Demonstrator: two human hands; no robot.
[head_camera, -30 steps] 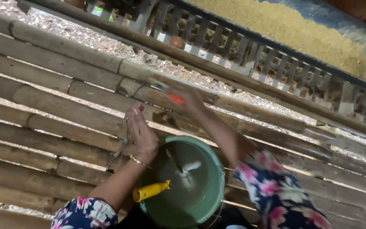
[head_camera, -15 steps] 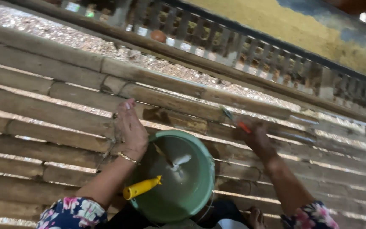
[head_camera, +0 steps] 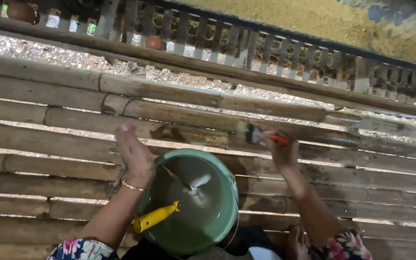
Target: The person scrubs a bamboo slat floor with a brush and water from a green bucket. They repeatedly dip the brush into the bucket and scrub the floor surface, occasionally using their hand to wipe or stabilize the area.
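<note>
Bamboo poles (head_camera: pixel 49 139) are lying side by side, running left to right and filling most of the head view, with bright gaps showing between them. Beyond their far edge, a slatted wooden railing (head_camera: pixel 266 53) is crossing the top of the picture, and sandy ground is showing behind it.

Near the bottom middle, a green bucket (head_camera: pixel 196 204) is sitting on the poles, close to the person's lap. Inside it, a stick is leaning in pale liquid, and a yellow handle (head_camera: pixel 155 217) is resting over its left rim.

At the left rim of the bucket, the left hand (head_camera: pixel 135 153) is lying open and flat, fingers stretched toward the far poles, holding nothing. A thin gold bracelet (head_camera: pixel 132 186) is circling its wrist.

To the right of the bucket, the right hand (head_camera: pixel 281 151) is closing around the red handle of a paintbrush (head_camera: pixel 258 136). Its bristles are pointing left and touching a pole just beyond the bucket, where the bamboo is looking darker and wet.

Flowered sleeves (head_camera: pixel 80 250) are showing at both bottom corners.
</note>
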